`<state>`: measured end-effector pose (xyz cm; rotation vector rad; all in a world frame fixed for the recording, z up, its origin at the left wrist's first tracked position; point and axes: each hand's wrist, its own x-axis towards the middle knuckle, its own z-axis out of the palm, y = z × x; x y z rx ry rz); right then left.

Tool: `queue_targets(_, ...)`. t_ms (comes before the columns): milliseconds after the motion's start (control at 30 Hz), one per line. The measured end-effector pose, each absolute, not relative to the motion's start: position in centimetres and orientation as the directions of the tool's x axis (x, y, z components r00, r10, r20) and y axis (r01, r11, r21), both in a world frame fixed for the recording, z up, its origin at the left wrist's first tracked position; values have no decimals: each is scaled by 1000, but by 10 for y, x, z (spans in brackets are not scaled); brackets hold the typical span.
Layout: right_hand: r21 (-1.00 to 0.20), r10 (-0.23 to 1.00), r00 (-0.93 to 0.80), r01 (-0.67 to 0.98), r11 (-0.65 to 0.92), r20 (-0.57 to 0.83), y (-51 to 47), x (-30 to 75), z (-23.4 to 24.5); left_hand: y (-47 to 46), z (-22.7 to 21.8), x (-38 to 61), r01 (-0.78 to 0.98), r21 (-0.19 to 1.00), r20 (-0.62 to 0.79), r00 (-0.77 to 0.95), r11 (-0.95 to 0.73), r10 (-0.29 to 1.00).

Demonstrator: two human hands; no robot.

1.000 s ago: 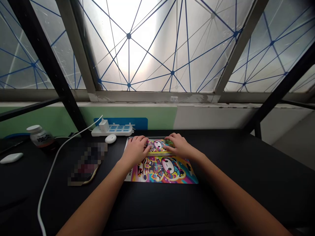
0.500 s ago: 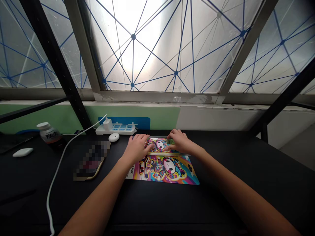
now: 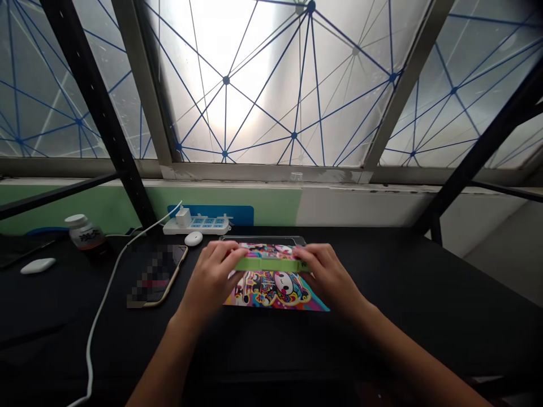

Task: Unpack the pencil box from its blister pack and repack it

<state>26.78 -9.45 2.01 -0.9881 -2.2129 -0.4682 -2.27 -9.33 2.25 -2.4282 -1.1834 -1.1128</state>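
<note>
Between my two hands is a flat cartoon-printed box (image 3: 269, 264), its light green long side turned toward me. My left hand (image 3: 212, 277) grips its left end, the thumb along the near edge. At the opposite end my right hand (image 3: 333, 274) is closed round it, thumb on top. Below and nearer to me lies a bright printed card (image 3: 275, 289) with the same kind of cartoon figure. A clear plastic tray (image 3: 261, 238) shows behind the box; the rest of it is hidden.
On the left of the black desk (image 3: 407, 299) lie a phone (image 3: 159, 277), a round white case (image 3: 193, 239) and a white mouse-like object (image 3: 38, 265). A power strip (image 3: 207, 225), a bottle (image 3: 85, 234) and a white cable (image 3: 99, 316) are there too. Black frame posts (image 3: 99, 113) slant past the window.
The box has come up and toward me out of the clear tray, tilting so its green side shows. Both hands have moved nearer and closed on its ends. The view has shifted slightly.
</note>
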Motion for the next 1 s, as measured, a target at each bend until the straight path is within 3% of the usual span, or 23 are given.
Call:
queue_targets(100, 140, 453, -546, 733, 665, 705, -129, 276, -1, -125, -6, -22, 734, 180, 708, 366, -655, 604)
queue_targets(200, 119, 480, -547, 735, 668, 686, -147, 279, -21, -140, -31, -25, 749, 295, 617, 325, -593, 717)
queue_targets(333, -97, 675, -509, 756, 647, 535, -150, 277, -30, -144, -39, -31, 756, 562, 331, 166, -336, 929)
queue_targets(400, -222, 768, -458, 775, 592, 449, -149, 277, -31, -144, -36, -34, 749, 621, 187, 144, -231, 972)
queue_targets(467, -325, 831, -387, 787, 524, 399, -147, 279, -32, -144, -35, -35, 756, 623, 135, 151, -202, 979)
queue_targets(600, -467, 880, -317, 756, 459, 353, -144, 289, -34, -143, -37, -34, 743, 633, 158, 150, -217, 976)
queue_targets(867, -641, 947, -289, 702, 312, 144, -117, 301, 12, -143, -38, -33, 722, 663, 137, 143, -198, 980)
queue_targets(1000, -687, 981, -93, 703, 184, 168, -93, 296, 14, -145, -37, -33, 735, 649, 119, 155, -195, 981)
